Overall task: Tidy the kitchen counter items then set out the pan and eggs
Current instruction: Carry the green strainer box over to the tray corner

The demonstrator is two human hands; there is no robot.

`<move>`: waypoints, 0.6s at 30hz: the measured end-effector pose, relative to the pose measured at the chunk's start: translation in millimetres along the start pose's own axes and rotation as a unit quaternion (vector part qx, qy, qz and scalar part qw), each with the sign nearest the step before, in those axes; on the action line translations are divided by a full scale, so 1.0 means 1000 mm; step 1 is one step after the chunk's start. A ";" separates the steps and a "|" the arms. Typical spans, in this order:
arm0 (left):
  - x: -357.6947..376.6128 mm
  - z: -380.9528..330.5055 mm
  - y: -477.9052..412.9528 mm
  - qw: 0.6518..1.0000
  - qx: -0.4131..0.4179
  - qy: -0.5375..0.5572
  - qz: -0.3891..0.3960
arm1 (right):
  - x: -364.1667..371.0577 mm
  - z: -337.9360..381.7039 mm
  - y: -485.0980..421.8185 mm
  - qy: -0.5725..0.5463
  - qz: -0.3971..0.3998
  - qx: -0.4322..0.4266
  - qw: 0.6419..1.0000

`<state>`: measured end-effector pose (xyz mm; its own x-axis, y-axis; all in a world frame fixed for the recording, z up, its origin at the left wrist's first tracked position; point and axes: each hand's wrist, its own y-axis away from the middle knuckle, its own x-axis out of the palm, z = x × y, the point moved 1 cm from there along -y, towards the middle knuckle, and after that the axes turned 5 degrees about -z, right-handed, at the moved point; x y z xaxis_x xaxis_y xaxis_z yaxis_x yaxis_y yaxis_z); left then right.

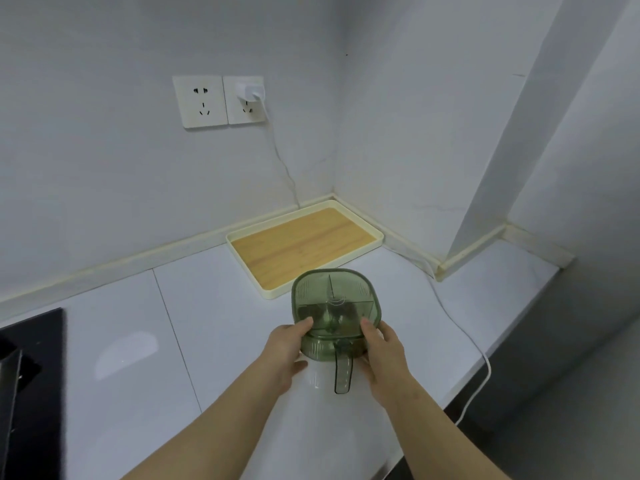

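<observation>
A translucent green plastic container (334, 299) with inner dividers and a handle pointing toward me is held just above the white counter (214, 306). My left hand (285, 351) grips its left side, thumb over the rim. My right hand (384, 355) grips the right side the same way. Just beyond the container, in the counter's corner, lies a cream tray with a wooden bottom (375, 235), with nothing in it. No pan or eggs are in view.
A black cooktop (31, 375) sits at the left edge. Two wall sockets (202, 102) are above the counter; a white plug (251, 93) feeds a cable (460, 327) running down the wall and along the counter's right side to its front edge.
</observation>
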<state>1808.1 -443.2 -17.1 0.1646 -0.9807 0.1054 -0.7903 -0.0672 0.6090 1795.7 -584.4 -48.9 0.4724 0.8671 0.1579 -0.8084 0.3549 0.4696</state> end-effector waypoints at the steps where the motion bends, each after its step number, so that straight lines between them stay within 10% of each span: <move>1: 0.001 -0.001 -0.003 1.000 0.006 -0.013 -0.007 | -0.001 0.001 -0.003 -0.001 -0.004 0.000 1.000; 12: 0.047 -0.025 -0.024 1.000 0.005 -0.021 -0.003 | 0.010 0.025 -0.012 0.239 -0.050 -0.187 0.951; 18: 0.076 -0.046 -0.044 0.989 -0.019 -0.137 0.053 | -0.007 0.048 -0.034 0.381 -0.096 -0.137 0.909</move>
<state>1882.8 -506.5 -0.1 -0.0872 -0.9952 -0.0433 -0.7710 0.0399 0.6356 1836.4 -618.9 -24.3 0.3172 0.7335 -0.6012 -0.8438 0.5076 0.1740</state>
